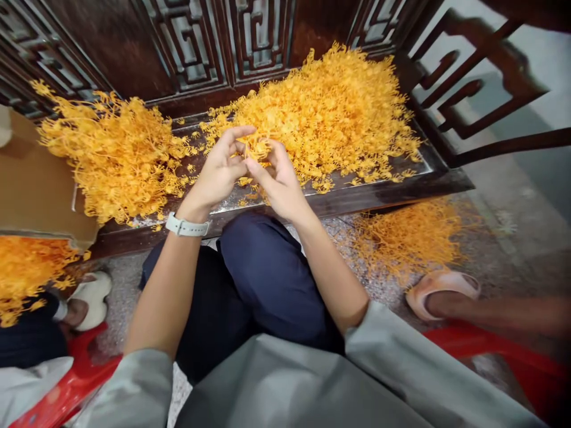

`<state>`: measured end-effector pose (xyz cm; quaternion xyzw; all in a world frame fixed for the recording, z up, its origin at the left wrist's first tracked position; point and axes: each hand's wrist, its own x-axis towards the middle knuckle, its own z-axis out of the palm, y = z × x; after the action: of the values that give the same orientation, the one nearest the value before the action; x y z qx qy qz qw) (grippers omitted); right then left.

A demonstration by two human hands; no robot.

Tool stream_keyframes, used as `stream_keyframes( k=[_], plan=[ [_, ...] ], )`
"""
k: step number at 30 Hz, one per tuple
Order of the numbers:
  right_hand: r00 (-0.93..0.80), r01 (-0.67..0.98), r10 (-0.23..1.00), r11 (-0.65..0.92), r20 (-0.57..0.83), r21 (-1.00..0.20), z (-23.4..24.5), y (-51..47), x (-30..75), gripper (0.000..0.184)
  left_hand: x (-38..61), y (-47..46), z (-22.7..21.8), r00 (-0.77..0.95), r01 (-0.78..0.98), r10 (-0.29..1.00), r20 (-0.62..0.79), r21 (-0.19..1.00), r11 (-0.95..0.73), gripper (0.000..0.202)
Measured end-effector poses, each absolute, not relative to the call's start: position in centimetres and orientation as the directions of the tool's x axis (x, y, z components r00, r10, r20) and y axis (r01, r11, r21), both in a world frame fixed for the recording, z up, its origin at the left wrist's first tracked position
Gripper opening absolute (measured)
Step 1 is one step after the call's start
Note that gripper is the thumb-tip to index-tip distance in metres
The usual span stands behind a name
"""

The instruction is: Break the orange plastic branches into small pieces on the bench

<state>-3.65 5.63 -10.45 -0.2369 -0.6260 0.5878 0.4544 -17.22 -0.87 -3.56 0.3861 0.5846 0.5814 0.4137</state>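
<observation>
While we sit at the wooden bench [383,190] | left hand [220,169] and right hand [279,178] meet, fingertips pinched together on one small orange plastic piece [255,148] | piece lies between both hands, equally near, just before the big orange pile [330,113] | its long axis we cannot tell

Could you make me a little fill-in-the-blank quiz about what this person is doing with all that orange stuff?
1. Both hands, left hand and right hand, pinch a small ____-coloured plastic piece between them.
2. A pale watch sits on the ____ wrist.
3. The big pile lies on a dark ____ bench.
4. The chair is ____.

Missing words: orange; left; wooden; red
</observation>
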Motion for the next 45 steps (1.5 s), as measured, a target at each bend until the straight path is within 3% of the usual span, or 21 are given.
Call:
stream_keyframes(
  k=[3,8,11,16,18,20,24,27,30,33,35,37,40,42,45],
  plan=[
    [-0.436,-0.199,0.822,0.309,0.366,-0.93,-9.6,6.1,-4.1,0.049,-16.8,-0.6,-3.7,-0.424,-0.074,0.905,-0.018,0.997,-0.015,0.054],
    [-0.385,-0.103,0.798,0.463,0.464,-0.88,-7.8,6.1,-3.2,0.045,-16.1,-0.5,-3.0,-0.368,-0.271,0.919,-0.138,0.962,0.036,0.017],
    [-0.393,-0.023,0.752,0.567,0.529,-0.824,-6.9,7.0,-2.3,0.043,-15.5,-0.4,-2.7,-0.336,-0.281,0.933,-0.131,0.959,0.034,0.018],
    [-0.505,0.051,0.607,0.73,0.613,-0.682,-6.1,7.3,-1.4,0.032,-14.9,0.4,-3.4,-0.463,-0.397,0.88,-0.111,0.913,-0.094,0.023],
    [-0.54,-0.002,0.533,0.773,0.651,-0.634,-5.7,4.9,-1.2,0.028,-16.0,1.3,-4.2,-0.501,-0.501,0.844,-0.19,0.859,-0.103,0.027],
    [-0.568,-0.154,0.423,0.788,0.706,-0.596,-4.8,1.0,-0.8,0.024,-18.1,2.4,-4.8,-0.568,-0.595,0.77,-0.291,0.792,-0.14,0.03],
    [-0.571,-0.506,0.273,0.626,0.774,-0.594,-2.2,-4.9,0.8,0.012,-23.0,3.4,-5.0,-0.677,-0.624,0.657,-0.33,0.731,-0.276,0.034],
    [-0.589,-0.511,0.366,0.523,0.721,-0.682,-1.0,-2.0,1.3,0.009,-24.0,2.9,-4.8,-0.66,-0.587,0.697,-0.281,0.771,-0.246,0.032],
    [-0.42,-0.447,0.591,0.525,0.688,-0.724,-1.6,6.2,0.7,0.03,-23.1,2.2,-4.8,-0.653,-0.522,0.723,-0.227,0.827,-0.212,0.03],
    [-0.441,0.117,0.684,0.685,0.581,-0.719,-2.9,13.1,-0.1,0.07,-21.9,1.8,-4.8,-0.635,-0.457,0.758,-0.148,0.863,-0.215,0.03],
    [-0.442,0.298,0.716,0.686,0.54,-0.664,-3.6,14.5,-0.7,0.083,-21.3,1.5,-4.7,-0.606,-0.408,0.79,-0.089,0.888,-0.213,0.029],
    [-0.449,0.235,0.741,0.636,0.498,-0.735,-4.1,13.3,-1.8,0.076,-20.5,1.4,-4.8,-0.569,-0.362,0.822,-0.036,0.908,-0.211,0.03],
    [-0.525,-0.016,0.764,0.433,0.376,-0.901,-5.3,9.8,-4.4,0.063,-18.9,1.7,-5.1,-0.523,-0.323,0.852,0.003,0.925,-0.202,0.028],
    [-0.551,-0.117,0.753,0.358,0.36,-0.926,-6.4,8.4,-6.1,0.056,-17.6,2.0,-5.4,-0.522,-0.306,0.853,0.009,0.931,-0.198,0.019],
    [-0.521,-0.14,0.769,0.35,0.37,-0.926,-7.6,7.9,-7.2,0.052,-16.3,2.3,-5.6,-0.573,-0.253,0.819,0.019,0.947,-0.199,0.011]
  ],
)
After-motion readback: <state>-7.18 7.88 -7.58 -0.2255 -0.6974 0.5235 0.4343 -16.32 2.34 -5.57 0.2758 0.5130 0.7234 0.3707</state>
